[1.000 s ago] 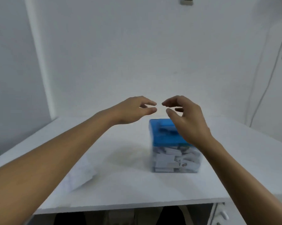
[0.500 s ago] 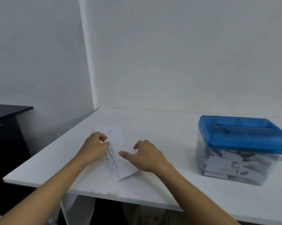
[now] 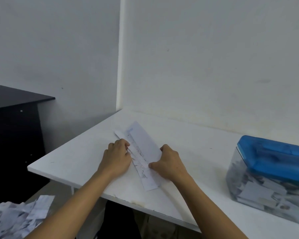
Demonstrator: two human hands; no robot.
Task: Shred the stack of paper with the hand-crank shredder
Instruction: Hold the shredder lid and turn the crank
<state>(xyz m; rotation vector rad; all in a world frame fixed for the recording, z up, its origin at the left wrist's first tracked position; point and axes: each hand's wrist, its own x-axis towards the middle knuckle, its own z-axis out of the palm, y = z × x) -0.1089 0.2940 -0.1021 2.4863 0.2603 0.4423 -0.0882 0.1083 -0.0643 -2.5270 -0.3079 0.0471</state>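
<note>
Near table (image 3: 67, 157) edge, hands (image 3: 116, 158) (image 3: 169, 163) grip paper (image 3: 143, 142).

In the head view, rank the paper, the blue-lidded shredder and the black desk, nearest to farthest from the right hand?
1. paper: held by the right hand.
2. blue-lidded shredder: on its right.
3. black desk: far to the left.

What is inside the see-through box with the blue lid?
Cut-up paper pieces lie heaped in the clear box. The blue lid covers whatever is beneath it, and the box's right end runs out of the picture.
</note>
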